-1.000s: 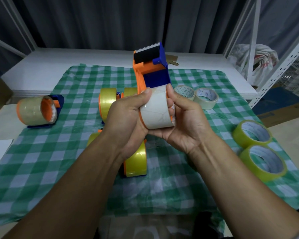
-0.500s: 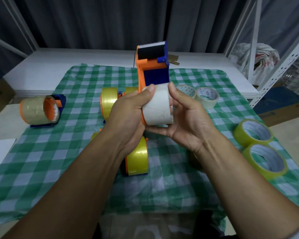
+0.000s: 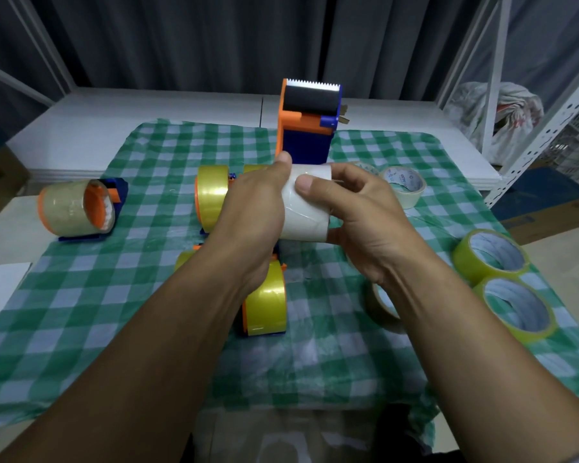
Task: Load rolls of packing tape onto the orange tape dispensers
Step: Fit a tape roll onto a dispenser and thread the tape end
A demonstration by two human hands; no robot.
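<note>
Grips roll (image 3: 306, 208) mid-air above cloth (image 3: 114, 295), at base of upright dispenser (image 3: 306, 128): left hand (image 3: 251, 212) curled round its left end, thumb on top; right hand (image 3: 365, 218) pinching right end, thumb flat on face. Cannot tell hub seating, hidden by palm. Best to push square, brace dispenser, find tape end before threading toward blade

White table (image 3: 154, 125) w/ green check cloth (image 3: 81, 295); on cloth: loaded dispensers (image 3: 77, 208), loose tape rolls (image 3: 495, 255).
</note>
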